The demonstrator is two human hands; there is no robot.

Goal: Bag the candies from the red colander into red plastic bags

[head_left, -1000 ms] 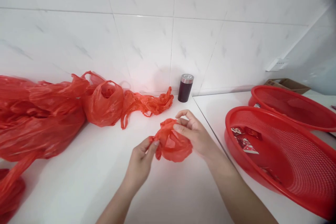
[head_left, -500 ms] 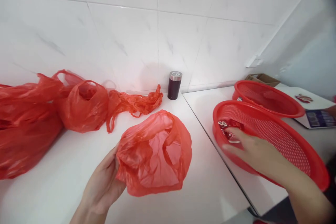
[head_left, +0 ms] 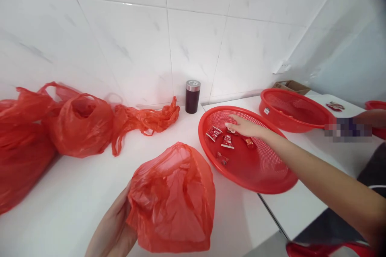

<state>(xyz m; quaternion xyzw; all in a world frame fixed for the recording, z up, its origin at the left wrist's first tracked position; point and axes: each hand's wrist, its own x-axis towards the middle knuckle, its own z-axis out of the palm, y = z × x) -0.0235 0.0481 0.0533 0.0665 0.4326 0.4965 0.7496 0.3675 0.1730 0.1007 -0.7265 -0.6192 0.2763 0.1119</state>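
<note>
Left hand (head_left: 116,225) has red bag (head_left: 177,200) over the table (head_left: 87,200), fingers closed on its left side, tips hidden behind it. Right hand (head_left: 245,127) is inside red basket (head_left: 256,170), which lies across the table's right edge; fingers beside small packets (head_left: 227,141), opening and grip cannot be told. Dark tumbler (head_left: 192,97) upright near back edge.

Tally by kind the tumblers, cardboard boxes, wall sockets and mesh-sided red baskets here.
Tumbler: 1
Cardboard box: 1
Wall socket: 1
Mesh-sided red baskets, near basket and far basket: 2
Total: 5
Red object at right edge: uncounted, too cut off.
</note>
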